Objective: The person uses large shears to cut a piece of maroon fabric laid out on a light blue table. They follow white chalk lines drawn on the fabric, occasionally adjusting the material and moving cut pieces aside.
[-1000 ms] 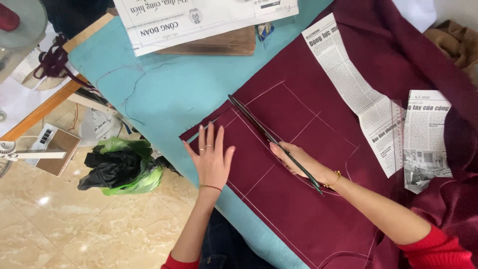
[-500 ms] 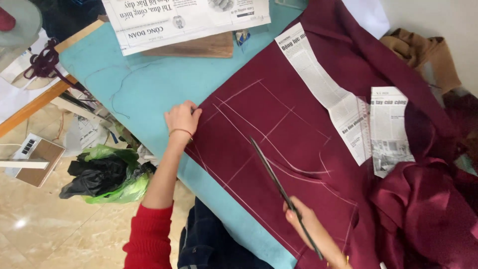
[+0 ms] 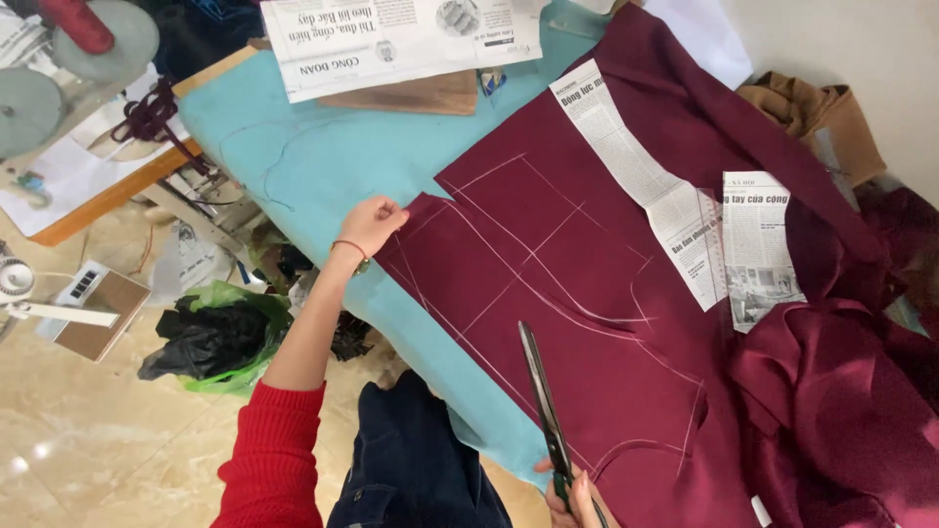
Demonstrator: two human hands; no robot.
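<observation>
A dark red cloth (image 3: 606,293) with white chalk lines lies spread over a teal-covered table (image 3: 333,156). My left hand (image 3: 372,223) pinches the cloth's left corner at a small cut notch, fingers closed on the fabric. My right hand (image 3: 575,497) sits at the bottom edge of the view, mostly cut off, gripping the handles of long black scissors (image 3: 541,396). The blades lie closed along the cloth's near edge, pointing away from me.
Two strips of newspaper (image 3: 646,186) lie on the cloth at the right, and a larger newspaper sheet (image 3: 401,39) rests over a wooden board at the back. Bunched red cloth (image 3: 841,411) sits at right. A green bag with black scraps (image 3: 210,337) lies on the floor.
My left hand has gone from lying flat on the cloth to pinching its left corner. The scissors and right hand have drawn back toward me along the cloth's near edge.
</observation>
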